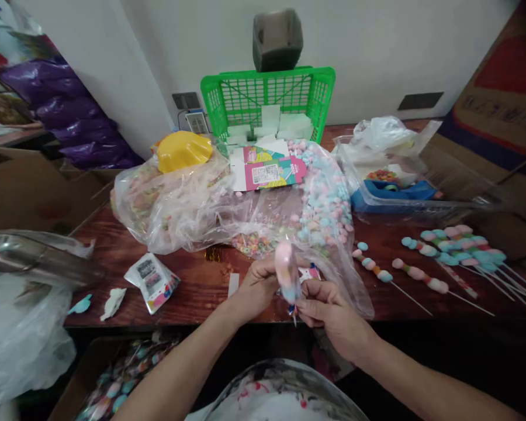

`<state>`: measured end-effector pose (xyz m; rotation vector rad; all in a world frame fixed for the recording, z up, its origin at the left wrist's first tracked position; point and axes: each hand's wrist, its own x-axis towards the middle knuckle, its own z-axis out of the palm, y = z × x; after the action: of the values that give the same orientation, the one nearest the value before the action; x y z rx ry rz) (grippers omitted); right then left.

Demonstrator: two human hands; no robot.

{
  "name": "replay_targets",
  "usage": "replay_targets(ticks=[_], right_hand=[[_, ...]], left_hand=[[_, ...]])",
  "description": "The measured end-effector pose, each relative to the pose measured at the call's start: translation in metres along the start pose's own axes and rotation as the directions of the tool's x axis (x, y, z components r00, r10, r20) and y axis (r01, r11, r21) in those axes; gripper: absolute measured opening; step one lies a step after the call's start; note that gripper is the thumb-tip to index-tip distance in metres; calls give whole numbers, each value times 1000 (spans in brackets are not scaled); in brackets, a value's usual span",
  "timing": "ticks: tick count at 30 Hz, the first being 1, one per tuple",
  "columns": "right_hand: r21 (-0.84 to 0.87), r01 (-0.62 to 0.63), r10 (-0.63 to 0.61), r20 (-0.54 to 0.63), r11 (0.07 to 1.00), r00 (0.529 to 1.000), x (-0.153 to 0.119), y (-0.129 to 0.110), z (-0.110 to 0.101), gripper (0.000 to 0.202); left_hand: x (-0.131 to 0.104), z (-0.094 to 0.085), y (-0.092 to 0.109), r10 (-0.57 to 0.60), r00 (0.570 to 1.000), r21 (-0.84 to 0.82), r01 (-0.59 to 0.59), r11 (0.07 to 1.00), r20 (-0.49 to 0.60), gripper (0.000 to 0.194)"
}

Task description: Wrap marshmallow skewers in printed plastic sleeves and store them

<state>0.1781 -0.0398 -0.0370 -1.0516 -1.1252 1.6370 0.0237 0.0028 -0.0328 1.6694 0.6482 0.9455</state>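
Between my two hands, over the table's front edge, stands a marshmallow skewer [284, 263] in pink and pale blue, apparently inside a transparent wrapper. My left hand [259, 287] is closed around its left side, with the fingertips partly hidden behind it. My right hand [326, 304] pinches the lower end, where the wrapper's dark blue and red part gathers around the stick. Just behind the right hand shows a piece of printed wrapper [310, 272]. To the right lie two marshmallow skewers [421, 276] and a pile of more skewers [464, 245].
Bags of ring-shaped candy [170, 204] and small marshmallows [324, 204] cover the middle. Behind them stands a green basket [268, 76]. A transparent bin [421, 204] is at right, printed wrappers [151, 283] at left. Below the table edge, a box holds several wrapped skewers [118, 386].
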Motion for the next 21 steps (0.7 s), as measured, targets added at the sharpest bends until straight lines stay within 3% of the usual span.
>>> replay_targets(ticks=[2, 3, 5, 6, 8, 10, 13, 17, 21], right_hand=[[-32, 2, -4, -69, 999, 998, 1, -2, -2, 28], [-97, 38, -50, -121, 995, 991, 4, -5, -3, 28], [-261, 134, -179, -158, 956, 971, 10, -12, -5, 25], [-327, 190, -247, -141, 926, 959, 13, -14, -4, 24], [-379, 292, -345, -80, 878, 935, 17, -14, 3, 21], [-345, 343, -381, -47, 874, 923, 19, -6, 14, 20], [-298, 361, -383, -17, 884, 924, 21, 9, 32, 21], [-387, 460, -440, 144, 799, 886, 21, 28, 54, 19], [-438, 524, -475, 225, 731, 851, 24, 45, 73, 21]], left_hand=[[2, -4, 8, 50, 998, -84, -52, 995, -30, 19], [1, -5, 10, 60, 992, -100, -71, 992, -108, 16], [-3, -8, 10, -41, 960, -213, -20, 977, -278, 27], [-6, -9, 8, -145, 948, -324, 47, 945, -284, 35], [-13, -12, 6, -318, 939, -520, 208, 828, -130, 45], [-22, -17, 7, -383, 923, -600, 295, 744, -20, 47], [-35, -29, 13, -440, 892, -673, 265, 690, -100, 44], [-47, -48, 20, -496, 835, -750, 165, 641, -240, 49], [-62, -61, 19, -455, 847, -758, 100, 644, -274, 48]])
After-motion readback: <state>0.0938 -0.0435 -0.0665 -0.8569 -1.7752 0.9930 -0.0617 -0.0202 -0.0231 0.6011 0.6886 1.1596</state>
